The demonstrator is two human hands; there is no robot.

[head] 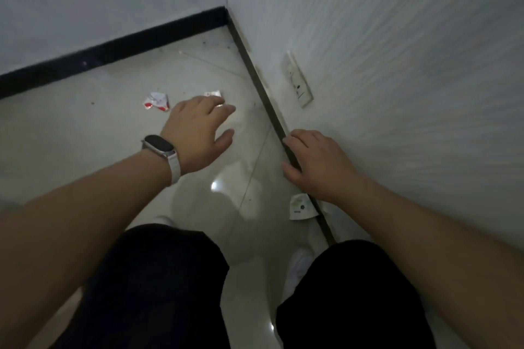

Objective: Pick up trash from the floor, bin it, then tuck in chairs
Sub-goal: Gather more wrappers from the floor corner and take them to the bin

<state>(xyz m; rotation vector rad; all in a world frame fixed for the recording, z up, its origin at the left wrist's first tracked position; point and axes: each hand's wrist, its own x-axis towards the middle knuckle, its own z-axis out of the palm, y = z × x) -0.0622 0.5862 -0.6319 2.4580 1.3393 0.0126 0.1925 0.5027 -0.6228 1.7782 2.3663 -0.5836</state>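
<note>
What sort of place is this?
Most likely the corner of an indoor room: a glossy tiled floor, a dark baseboard along its edges, and a socket low on a white wall. Wrappers lie on the floor.

Dim corner: glossy tiled floor (99,133), white walls (397,37), dark skirting (113,48), wall socket (296,79) low down.
</note>
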